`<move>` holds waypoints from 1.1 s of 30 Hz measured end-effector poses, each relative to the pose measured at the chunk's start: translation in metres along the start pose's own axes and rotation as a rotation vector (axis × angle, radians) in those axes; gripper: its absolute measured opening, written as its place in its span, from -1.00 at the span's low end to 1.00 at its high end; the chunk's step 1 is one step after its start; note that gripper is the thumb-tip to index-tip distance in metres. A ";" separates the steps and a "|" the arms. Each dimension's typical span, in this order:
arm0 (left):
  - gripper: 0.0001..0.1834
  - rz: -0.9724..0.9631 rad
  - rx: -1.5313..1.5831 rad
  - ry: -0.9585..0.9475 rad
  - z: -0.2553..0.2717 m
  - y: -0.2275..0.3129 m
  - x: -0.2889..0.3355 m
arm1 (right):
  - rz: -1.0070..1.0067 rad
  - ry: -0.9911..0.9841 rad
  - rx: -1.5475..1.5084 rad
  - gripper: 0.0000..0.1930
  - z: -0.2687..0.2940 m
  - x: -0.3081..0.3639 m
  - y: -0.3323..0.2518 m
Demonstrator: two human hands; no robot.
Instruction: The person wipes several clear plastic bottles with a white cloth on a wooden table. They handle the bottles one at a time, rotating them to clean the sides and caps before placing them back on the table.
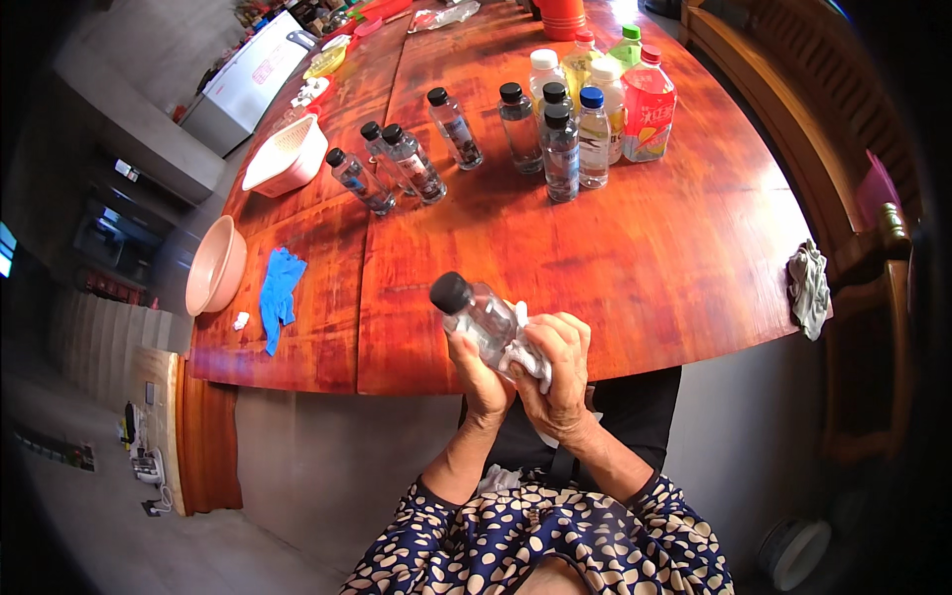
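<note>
A small clear plastic bottle [474, 310] with a black cap is tilted to the upper left, just above the near edge of the red wooden table [674, 248]. My left hand [482, 375] grips its lower body from beneath. My right hand [562, 372] presses a crumpled white cloth [528, 349] against the bottle's right side. Both hands touch each other around the bottle.
Several clear black-capped bottles [456, 129] and taller drink bottles [647, 104] stand at the far middle of the table. A white basket [288, 157], a pink bowl [213, 266] and a blue glove [280, 296] lie left. A grey rag [810, 288] hangs at the right edge.
</note>
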State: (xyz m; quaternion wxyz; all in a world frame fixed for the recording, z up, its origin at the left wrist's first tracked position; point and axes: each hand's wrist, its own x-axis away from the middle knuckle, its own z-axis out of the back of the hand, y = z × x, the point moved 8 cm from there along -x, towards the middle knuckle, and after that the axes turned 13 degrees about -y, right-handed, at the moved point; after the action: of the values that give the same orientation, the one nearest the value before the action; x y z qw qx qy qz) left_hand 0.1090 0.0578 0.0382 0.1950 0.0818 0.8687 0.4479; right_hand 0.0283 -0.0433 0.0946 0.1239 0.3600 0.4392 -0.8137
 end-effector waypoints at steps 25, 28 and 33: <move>0.19 0.277 -0.108 -0.449 -0.032 -0.015 0.020 | -0.247 -0.593 -1.132 -0.67 -0.010 -0.043 0.036; 0.15 0.211 -0.201 -0.313 -0.033 -0.005 0.014 | -0.228 -0.413 -0.960 -0.73 0.003 -0.037 0.029; 0.11 0.183 -0.295 -0.290 -0.022 -0.007 0.019 | -0.135 -0.167 -0.546 -0.74 0.019 -0.032 0.011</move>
State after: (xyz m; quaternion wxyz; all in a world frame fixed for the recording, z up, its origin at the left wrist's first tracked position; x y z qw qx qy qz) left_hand 0.0834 0.0438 0.0393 0.2864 0.1943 0.7457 0.5694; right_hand 0.0475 -0.0686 0.1162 0.1974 0.2151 0.6530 -0.6988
